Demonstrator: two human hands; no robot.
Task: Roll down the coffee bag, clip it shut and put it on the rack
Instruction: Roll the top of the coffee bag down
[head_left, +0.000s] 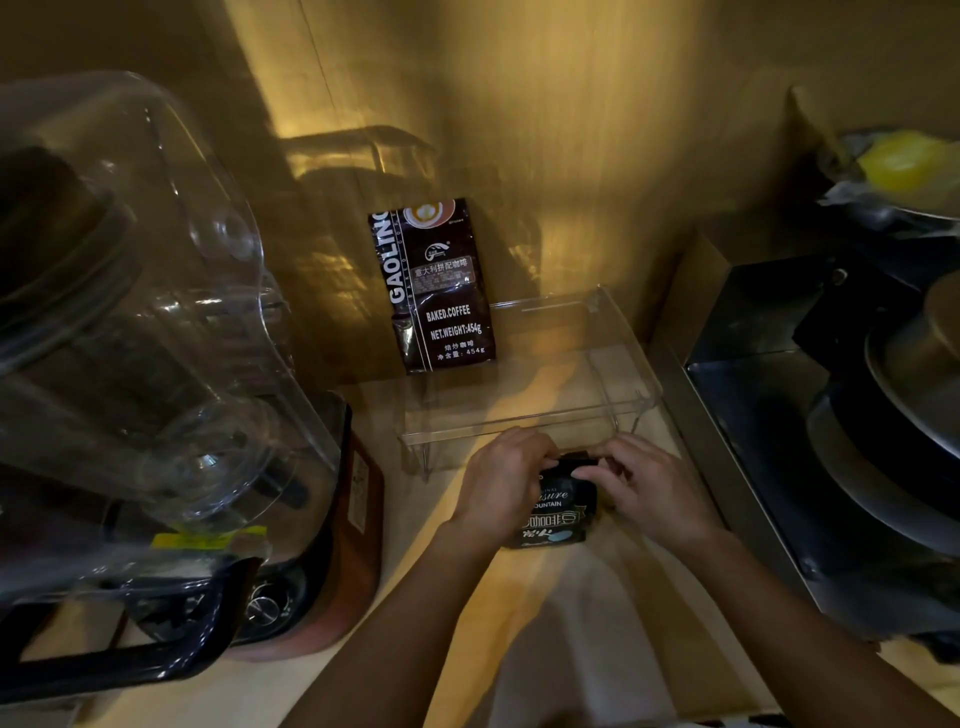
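A small dark coffee bag (558, 512) with white lettering lies on the wooden counter in front of a clear plastic rack (524, 415). My left hand (501, 480) grips the bag's left side and top edge. My right hand (641, 486) pinches the top edge from the right, where a dark piece shows between the fingers; whether it is a clip or the folded bag top I cannot tell. A larger dark coffee bag (436, 286) stands upright on the rack's left end, leaning on the back wall.
A blender with a clear jar (135, 332) and a reddish base (337, 545) fills the left side. A black metal machine (810, 415) stands on the right, with a yellow object (901, 158) above it. The wooden wall is close behind the rack.
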